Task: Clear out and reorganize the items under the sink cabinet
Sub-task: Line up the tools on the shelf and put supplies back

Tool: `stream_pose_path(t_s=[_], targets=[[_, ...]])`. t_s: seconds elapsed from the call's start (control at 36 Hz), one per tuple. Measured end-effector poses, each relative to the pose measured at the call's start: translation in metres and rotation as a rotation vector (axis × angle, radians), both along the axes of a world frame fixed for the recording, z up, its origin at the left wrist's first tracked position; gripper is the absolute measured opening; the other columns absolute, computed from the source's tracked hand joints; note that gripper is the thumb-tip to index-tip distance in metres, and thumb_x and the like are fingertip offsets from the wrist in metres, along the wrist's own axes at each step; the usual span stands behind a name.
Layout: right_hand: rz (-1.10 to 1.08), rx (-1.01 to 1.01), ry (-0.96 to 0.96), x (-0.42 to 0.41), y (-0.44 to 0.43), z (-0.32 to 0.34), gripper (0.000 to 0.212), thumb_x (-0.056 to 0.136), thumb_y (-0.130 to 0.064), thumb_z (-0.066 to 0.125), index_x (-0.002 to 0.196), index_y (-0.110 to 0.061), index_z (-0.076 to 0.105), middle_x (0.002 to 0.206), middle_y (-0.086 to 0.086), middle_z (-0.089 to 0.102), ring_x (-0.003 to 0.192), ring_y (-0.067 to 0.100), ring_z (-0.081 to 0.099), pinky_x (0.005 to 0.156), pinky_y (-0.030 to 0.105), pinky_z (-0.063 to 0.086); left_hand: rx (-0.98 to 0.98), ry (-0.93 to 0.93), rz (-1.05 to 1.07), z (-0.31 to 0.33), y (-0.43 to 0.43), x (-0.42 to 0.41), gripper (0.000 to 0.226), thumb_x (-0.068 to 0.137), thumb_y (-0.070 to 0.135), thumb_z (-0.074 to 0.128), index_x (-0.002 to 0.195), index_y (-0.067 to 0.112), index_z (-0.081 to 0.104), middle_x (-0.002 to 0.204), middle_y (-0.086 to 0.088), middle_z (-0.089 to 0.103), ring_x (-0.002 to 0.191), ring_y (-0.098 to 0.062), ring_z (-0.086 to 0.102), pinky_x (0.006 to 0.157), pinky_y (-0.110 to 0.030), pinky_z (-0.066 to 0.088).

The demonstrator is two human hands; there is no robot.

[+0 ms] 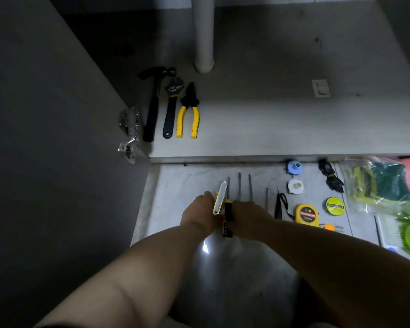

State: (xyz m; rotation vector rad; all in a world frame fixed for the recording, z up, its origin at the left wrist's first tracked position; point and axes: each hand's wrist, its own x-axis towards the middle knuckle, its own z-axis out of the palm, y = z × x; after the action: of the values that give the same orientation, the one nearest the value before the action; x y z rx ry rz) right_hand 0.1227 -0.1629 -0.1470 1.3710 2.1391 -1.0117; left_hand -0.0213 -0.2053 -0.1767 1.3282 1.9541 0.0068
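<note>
On the cabinet floor [270, 119] lie a black hammer [153, 107], a black adjustable wrench [171, 107] and yellow-handled pliers [188, 114], side by side at the left. In front, on the tiled floor, my left hand [198, 215] grips a silver utility knife [220, 200], tilted up. My right hand [250, 217] curls down over the handles of a row of screwdrivers; two shafts [244, 187] stick out beyond it. A black-and-yellow screwdriver [228, 217] sits between my hands, touching my right thumb.
A white drain pipe [202, 34] stands at the cabinet's back. The open door with hinges [129, 133] is at the left. Right of my hands lie a yellow tape measure [306, 214], tape rolls [334, 205], plastic fittings [294, 167], black pieces [330, 176] and bagged green items [384, 183].
</note>
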Motion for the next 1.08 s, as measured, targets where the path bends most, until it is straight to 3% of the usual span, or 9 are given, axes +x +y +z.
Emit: stream_pose_path(t_s=[0.08,0.19,0.28,0.44,0.67,0.78,0.89,1.0,1.08], targets=[[-0.092,0.015,-0.052,-0.011,-0.006,-0.006,0.033,0.089,-0.035,0.063,0.114,-0.013,0.06,0.11,0.008,0.066,0.102,0.029,0.067,0.082,0.037,0.055,-0.021,-0.043,0.049,0.0,0.001,-0.01,0.037,0.082,0.028,0.073,0.111,0.013,0.054,0.109,-0.008,0.063,0.098,-0.028,0.065,0.084,-0.042,0.057],[-0.23,0.078,-0.077,-0.024,-0.017,-0.015,0.022,0.09,-0.031,0.064,0.107,-0.016,0.063,0.106,0.005,0.069,0.099,0.027,0.068,0.069,0.03,0.043,-0.03,-0.152,0.112,0.002,-0.002,-0.03,0.039,0.076,0.03,0.08,0.101,0.015,0.055,0.092,-0.006,0.068,0.08,-0.024,0.07,0.071,-0.04,0.061],[-0.243,0.073,-0.059,-0.027,-0.021,-0.016,0.021,0.091,-0.026,0.062,0.107,-0.013,0.068,0.105,0.007,0.071,0.099,0.027,0.07,0.071,0.029,0.05,-0.021,-0.19,0.08,0.004,-0.006,-0.045,0.038,0.077,0.029,0.081,0.1,0.018,0.054,0.088,-0.001,0.068,0.077,-0.017,0.069,0.07,-0.037,0.06],[-0.237,-0.159,0.003,-0.023,-0.011,0.001,0.032,0.089,-0.037,0.064,0.096,-0.006,0.069,0.093,0.012,0.074,0.089,0.027,0.073,0.077,0.032,0.059,0.09,-0.115,-0.135,0.023,-0.002,-0.066,0.036,0.078,0.035,0.076,0.095,0.028,0.045,0.089,0.007,0.056,0.076,-0.015,0.058,0.066,-0.036,0.05],[-0.398,-0.632,0.237,0.01,0.028,0.074,0.018,0.095,-0.017,0.069,0.091,-0.002,0.06,0.068,0.014,0.072,0.059,0.024,0.073,0.051,0.03,0.058,0.301,-0.035,-0.316,0.077,0.014,-0.056,0.03,0.085,0.04,0.051,0.11,0.036,0.036,0.096,0.011,0.049,0.077,-0.02,0.057,0.063,-0.033,0.041],[-0.43,-0.555,0.378,0.023,0.047,0.105,0.022,0.093,-0.02,0.07,0.097,-0.002,0.058,0.079,0.016,0.075,0.071,0.029,0.076,0.058,0.031,0.06,0.541,-0.026,-0.226,0.094,0.037,-0.043,0.04,0.094,0.035,0.052,0.13,0.03,0.037,0.11,0.007,0.052,0.092,-0.019,0.059,0.069,-0.032,0.043],[-0.526,-0.459,0.563,0.023,0.066,0.118,0.025,0.095,-0.026,0.067,0.1,-0.002,0.06,0.094,0.024,0.074,0.088,0.04,0.074,0.077,0.047,0.061,0.703,-0.027,0.047,0.103,0.072,-0.032,0.045,0.096,0.03,0.057,0.138,0.02,0.045,0.128,0.0,0.053,0.113,-0.021,0.056,0.09,-0.037,0.051],[-0.688,-0.26,0.608,0.006,0.086,0.115,0.022,0.095,-0.018,0.065,0.095,0.002,0.058,0.091,0.025,0.071,0.071,0.027,0.074,0.057,0.033,0.06,0.685,0.028,0.164,0.109,0.104,-0.027,0.035,0.094,0.028,0.061,0.128,0.018,0.058,0.123,-0.006,0.058,0.111,-0.029,0.059,0.089,-0.042,0.054],[-0.734,-0.147,0.607,-0.007,0.1,0.11,0.016,0.095,-0.017,0.063,0.086,-0.006,0.057,0.084,0.022,0.072,0.069,0.033,0.073,0.062,0.042,0.063,0.666,0.11,0.21,0.111,0.119,-0.025,0.023,0.093,0.029,0.063,0.113,0.017,0.062,0.115,-0.007,0.061,0.107,-0.03,0.061,0.08,-0.04,0.052]])
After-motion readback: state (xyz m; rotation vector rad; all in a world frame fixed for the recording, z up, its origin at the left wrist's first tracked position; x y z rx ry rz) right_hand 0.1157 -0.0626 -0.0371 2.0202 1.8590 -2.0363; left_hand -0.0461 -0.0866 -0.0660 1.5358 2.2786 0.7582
